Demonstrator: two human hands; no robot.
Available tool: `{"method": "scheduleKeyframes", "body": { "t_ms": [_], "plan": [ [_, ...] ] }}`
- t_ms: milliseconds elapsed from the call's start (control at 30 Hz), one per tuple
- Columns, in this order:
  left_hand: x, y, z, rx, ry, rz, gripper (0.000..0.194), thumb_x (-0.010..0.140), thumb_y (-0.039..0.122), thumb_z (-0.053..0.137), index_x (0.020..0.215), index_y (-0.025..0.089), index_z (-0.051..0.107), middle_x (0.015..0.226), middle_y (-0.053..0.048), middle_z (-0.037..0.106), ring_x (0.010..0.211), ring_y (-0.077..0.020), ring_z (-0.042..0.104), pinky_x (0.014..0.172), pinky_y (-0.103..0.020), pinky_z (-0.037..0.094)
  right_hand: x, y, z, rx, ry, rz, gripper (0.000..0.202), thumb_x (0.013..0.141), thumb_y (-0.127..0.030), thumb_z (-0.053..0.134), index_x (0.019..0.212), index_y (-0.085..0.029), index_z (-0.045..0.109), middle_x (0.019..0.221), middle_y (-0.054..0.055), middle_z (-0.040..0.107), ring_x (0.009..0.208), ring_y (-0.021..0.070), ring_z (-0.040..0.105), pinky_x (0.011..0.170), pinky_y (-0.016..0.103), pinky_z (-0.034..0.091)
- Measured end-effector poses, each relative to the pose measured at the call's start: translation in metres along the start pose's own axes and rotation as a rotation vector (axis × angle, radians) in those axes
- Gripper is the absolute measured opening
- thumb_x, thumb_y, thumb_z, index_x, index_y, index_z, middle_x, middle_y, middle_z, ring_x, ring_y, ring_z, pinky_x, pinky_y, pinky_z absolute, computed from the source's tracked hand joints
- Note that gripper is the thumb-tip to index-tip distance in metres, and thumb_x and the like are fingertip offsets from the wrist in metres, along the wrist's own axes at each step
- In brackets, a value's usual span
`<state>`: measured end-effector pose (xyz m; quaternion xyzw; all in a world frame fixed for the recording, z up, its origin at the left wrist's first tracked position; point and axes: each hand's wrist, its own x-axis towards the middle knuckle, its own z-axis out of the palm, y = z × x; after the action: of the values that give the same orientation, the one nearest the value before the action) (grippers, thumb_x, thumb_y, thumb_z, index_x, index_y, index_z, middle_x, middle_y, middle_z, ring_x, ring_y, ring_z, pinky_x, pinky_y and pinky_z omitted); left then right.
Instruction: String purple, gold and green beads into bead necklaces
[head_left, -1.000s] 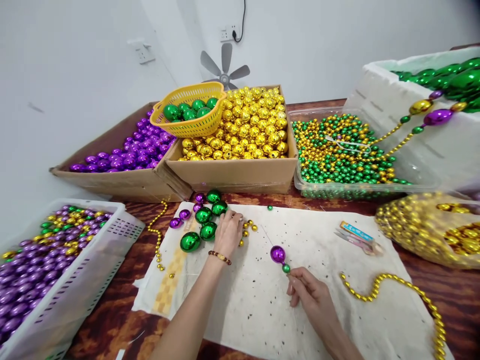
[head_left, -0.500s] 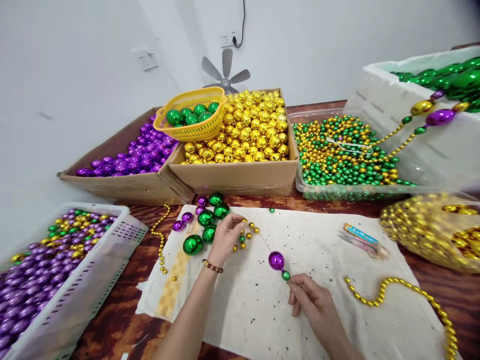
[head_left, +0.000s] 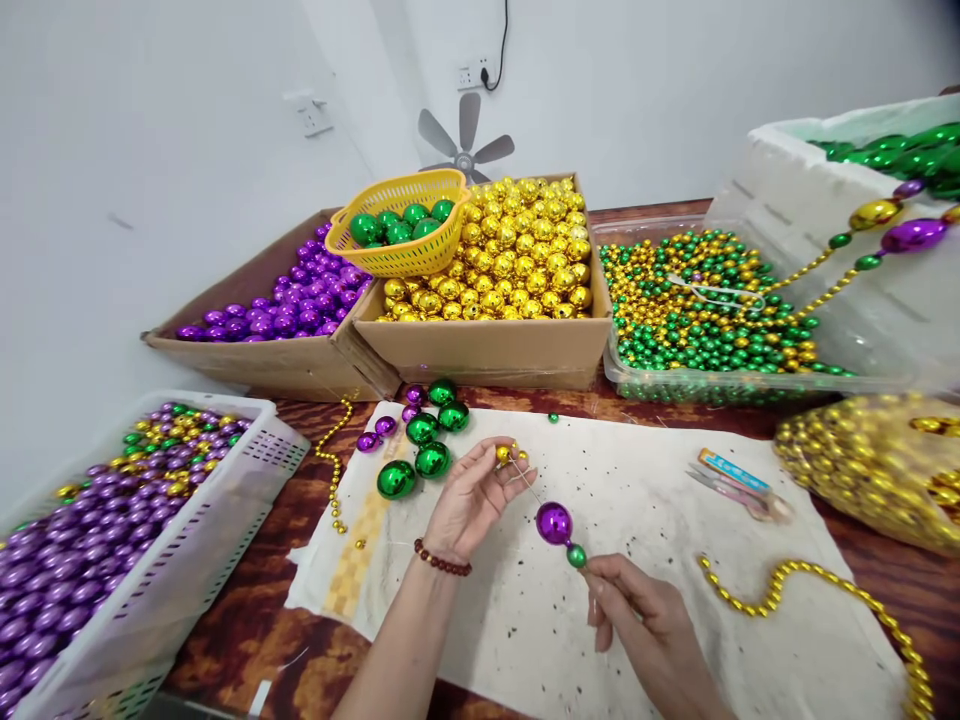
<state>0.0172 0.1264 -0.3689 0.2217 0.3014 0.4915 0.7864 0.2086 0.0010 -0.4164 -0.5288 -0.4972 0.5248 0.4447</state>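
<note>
My left hand (head_left: 474, 495) is turned partly palm-up, a small gold bead (head_left: 502, 455) pinched at its fingertips. A thin stringing thread (head_left: 531, 487) runs from there down to a large shiny purple ball (head_left: 554, 523). Directly below the ball on the same strand sits a small green bead (head_left: 576, 555). My right hand (head_left: 637, 610) pinches the strand just under that green bead, holding it over the white cloth (head_left: 555, 640). What lies inside the right fingers is hidden. Beyond my left hand are several large green balls (head_left: 433, 460) and smaller purple balls (head_left: 367, 442).
Scissors (head_left: 731, 490) and a gold bead strand (head_left: 806, 575) lie at right. Boxes of purple balls (head_left: 285, 310) and gold balls (head_left: 495, 270), a yellow basket (head_left: 397, 262) and a clear bead tub (head_left: 735, 380) stand behind. A white bead crate (head_left: 202, 560) borders the left.
My left hand has turned palm-up and moved slightly right, now with a gold bead at its fingertips. My right hand keeps its pinch below the green bead. The view has shifted a little.
</note>
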Motion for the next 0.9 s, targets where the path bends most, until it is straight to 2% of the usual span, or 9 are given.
{"method": "scheduleKeyframes", "body": {
  "t_ms": [200, 333, 500, 633, 733, 833, 900],
  "plan": [
    [-0.002, 0.0, 0.002, 0.037, 0.008, 0.02, 0.019, 0.093, 0.021, 0.053, 0.104, 0.011, 0.065, 0.095, -0.007, 0.066, 0.086, -0.0159, 0.065, 0.092, -0.042, 0.052, -0.003, 0.0, 0.001, 0.018, 0.002, 0.02, 0.024, 0.094, -0.039, 0.05, 0.092, -0.018, 0.063, 0.058, -0.003, 0.057, 0.042, 0.0106, 0.055, 0.047, 0.022, 0.043],
    [-0.004, 0.001, 0.004, 0.162, -0.001, 0.032, 0.019, 0.091, 0.023, 0.056, 0.105, 0.014, 0.065, 0.095, -0.007, 0.066, 0.087, -0.0184, 0.066, 0.09, -0.044, 0.051, -0.001, 0.004, 0.001, 0.025, 0.006, 0.032, 0.024, 0.093, -0.04, 0.051, 0.091, -0.018, 0.061, 0.059, -0.002, 0.058, 0.043, 0.0116, 0.057, 0.048, 0.022, 0.043],
    [-0.006, -0.008, 0.008, 0.406, 0.005, 0.022, 0.013, 0.086, 0.025, 0.063, 0.089, 0.013, 0.068, 0.096, -0.01, 0.068, 0.096, -0.023, 0.064, 0.088, -0.039, 0.049, 0.006, 0.015, 0.001, -0.004, -0.033, 0.071, 0.027, 0.095, -0.043, 0.046, 0.092, -0.019, 0.059, 0.068, 0.0, 0.063, 0.052, 0.014, 0.062, 0.055, 0.024, 0.046],
    [-0.007, -0.018, 0.013, 0.589, 0.044, 0.121, 0.014, 0.084, 0.027, 0.065, 0.085, 0.014, 0.07, 0.091, -0.007, 0.067, 0.085, -0.0171, 0.06, 0.077, -0.03, 0.049, 0.009, 0.022, -0.001, -0.104, -0.085, 0.085, 0.027, 0.095, -0.042, 0.044, 0.087, -0.019, 0.058, 0.073, 0.001, 0.066, 0.057, 0.0143, 0.063, 0.06, 0.025, 0.047],
    [-0.008, -0.018, 0.019, 0.641, 0.039, 0.184, 0.015, 0.085, 0.027, 0.063, 0.086, 0.014, 0.07, 0.081, -0.005, 0.065, 0.073, -0.0137, 0.057, 0.071, -0.027, 0.047, 0.008, 0.023, -0.009, -0.183, -0.122, 0.095, 0.027, 0.097, -0.037, 0.041, 0.086, -0.02, 0.058, 0.076, 0.001, 0.065, 0.058, 0.0138, 0.063, 0.061, 0.024, 0.048],
    [-0.01, -0.012, 0.028, 0.66, 0.035, 0.228, 0.015, 0.085, 0.028, 0.063, 0.085, 0.015, 0.071, 0.079, -0.004, 0.065, 0.069, -0.0135, 0.056, 0.069, -0.027, 0.046, 0.008, 0.015, -0.021, -0.349, -0.125, 0.057, 0.024, 0.096, -0.035, 0.044, 0.083, -0.022, 0.061, 0.072, 0.0, 0.063, 0.06, 0.0155, 0.063, 0.058, 0.024, 0.048],
    [-0.013, -0.007, 0.036, 0.682, 0.035, 0.254, 0.015, 0.084, 0.028, 0.064, 0.084, 0.015, 0.071, 0.081, -0.005, 0.066, 0.07, -0.0141, 0.057, 0.07, -0.028, 0.047, 0.01, 0.003, -0.027, -0.469, -0.076, -0.005, 0.022, 0.094, -0.035, 0.048, 0.084, -0.023, 0.063, 0.076, 0.002, 0.064, 0.064, 0.0171, 0.063, 0.057, 0.025, 0.048]
  ]
}}
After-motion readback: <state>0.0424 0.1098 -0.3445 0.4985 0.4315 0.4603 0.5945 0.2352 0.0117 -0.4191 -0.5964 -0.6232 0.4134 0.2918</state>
